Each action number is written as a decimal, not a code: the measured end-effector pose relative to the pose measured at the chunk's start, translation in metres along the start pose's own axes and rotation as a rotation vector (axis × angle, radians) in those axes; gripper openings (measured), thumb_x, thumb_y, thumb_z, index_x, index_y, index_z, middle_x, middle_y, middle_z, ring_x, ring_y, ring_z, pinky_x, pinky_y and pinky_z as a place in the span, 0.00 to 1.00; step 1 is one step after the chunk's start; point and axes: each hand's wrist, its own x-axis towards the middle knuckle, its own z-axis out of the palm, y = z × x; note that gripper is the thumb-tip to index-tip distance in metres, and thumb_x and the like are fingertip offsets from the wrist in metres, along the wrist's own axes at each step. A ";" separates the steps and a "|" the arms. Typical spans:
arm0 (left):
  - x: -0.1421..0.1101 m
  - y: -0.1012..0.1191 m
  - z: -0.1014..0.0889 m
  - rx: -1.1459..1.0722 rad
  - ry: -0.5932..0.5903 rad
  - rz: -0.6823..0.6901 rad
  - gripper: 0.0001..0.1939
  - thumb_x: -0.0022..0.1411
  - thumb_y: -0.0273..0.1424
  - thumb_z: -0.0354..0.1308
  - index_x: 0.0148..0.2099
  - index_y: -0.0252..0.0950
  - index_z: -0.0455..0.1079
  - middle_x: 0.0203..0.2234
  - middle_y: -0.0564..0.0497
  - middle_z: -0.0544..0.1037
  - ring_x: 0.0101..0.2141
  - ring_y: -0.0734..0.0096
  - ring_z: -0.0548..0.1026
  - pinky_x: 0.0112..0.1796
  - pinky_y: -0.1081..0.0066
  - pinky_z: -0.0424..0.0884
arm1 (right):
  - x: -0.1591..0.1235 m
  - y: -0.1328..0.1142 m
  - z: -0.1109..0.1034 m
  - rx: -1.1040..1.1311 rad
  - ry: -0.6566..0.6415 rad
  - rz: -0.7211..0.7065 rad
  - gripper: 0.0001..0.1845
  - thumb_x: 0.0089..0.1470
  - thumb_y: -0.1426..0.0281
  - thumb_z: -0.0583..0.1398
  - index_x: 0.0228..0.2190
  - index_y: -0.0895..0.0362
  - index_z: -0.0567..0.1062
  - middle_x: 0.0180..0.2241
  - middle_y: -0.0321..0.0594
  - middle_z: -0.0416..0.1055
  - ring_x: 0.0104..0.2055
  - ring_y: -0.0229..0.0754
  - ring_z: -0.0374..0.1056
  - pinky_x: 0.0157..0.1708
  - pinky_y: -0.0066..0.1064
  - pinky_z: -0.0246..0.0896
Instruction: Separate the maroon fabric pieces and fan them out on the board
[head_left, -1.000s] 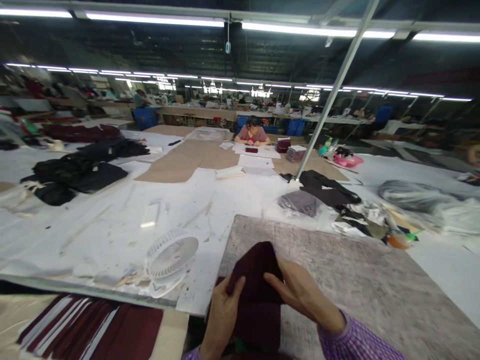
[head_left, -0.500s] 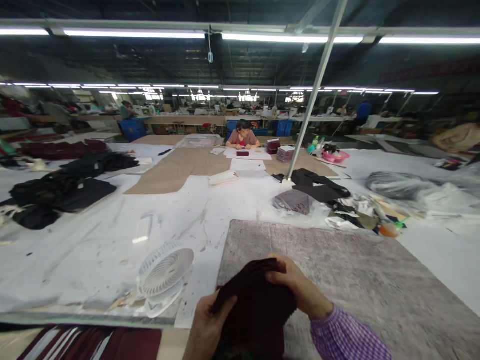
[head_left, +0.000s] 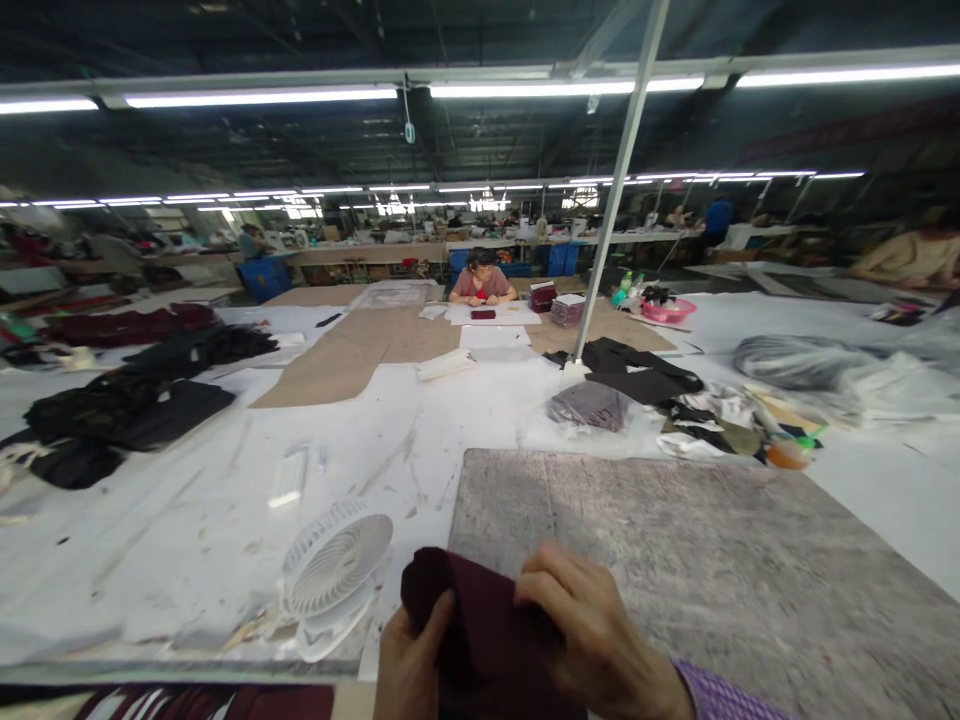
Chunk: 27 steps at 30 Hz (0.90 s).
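A dark maroon piece of fabric is bunched up at the bottom centre, over the near edge of a grey mottled board. My left hand grips its left side with the thumb on top. My right hand curls over its right side, fingers closed on the cloth. A purple checked sleeve covers my right wrist.
A small white fan lies flat on the white table just left of my hands. Black garments are heaped at the left, dark clothes and plastic bags at the right. A metal pole rises mid-table. Another person sits at the far end.
The fabric and both hands have dropped toward the bottom edge and the cloth is more bunched. My view has tilted upward, hiding the maroon strips at the lower left.
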 end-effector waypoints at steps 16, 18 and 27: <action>0.021 -0.048 -0.050 0.494 0.105 0.516 0.17 0.49 0.24 0.56 0.41 0.41 0.77 0.52 0.47 0.70 0.59 0.47 0.56 0.61 0.52 0.47 | 0.002 0.025 0.005 1.123 0.078 0.424 0.40 0.42 0.38 0.53 0.52 0.47 0.65 0.56 0.44 0.62 0.53 0.51 0.61 0.51 0.43 0.56; 0.019 -0.054 -0.050 0.495 0.118 0.542 0.19 0.49 0.23 0.55 0.44 0.41 0.76 0.54 0.47 0.68 0.61 0.46 0.52 0.61 0.52 0.43 | -0.006 0.024 0.020 1.139 0.041 0.435 0.40 0.38 0.45 0.63 0.52 0.48 0.66 0.55 0.45 0.63 0.56 0.53 0.59 0.54 0.43 0.53; 0.020 -0.013 -0.011 -0.152 -0.339 -0.033 0.37 0.40 0.47 0.67 0.53 0.38 0.67 0.41 0.40 0.78 0.44 0.47 0.74 0.46 0.55 0.69 | -0.008 0.017 0.021 0.973 -0.048 0.610 0.18 0.52 0.62 0.60 0.43 0.57 0.74 0.35 0.43 0.75 0.38 0.48 0.72 0.41 0.41 0.66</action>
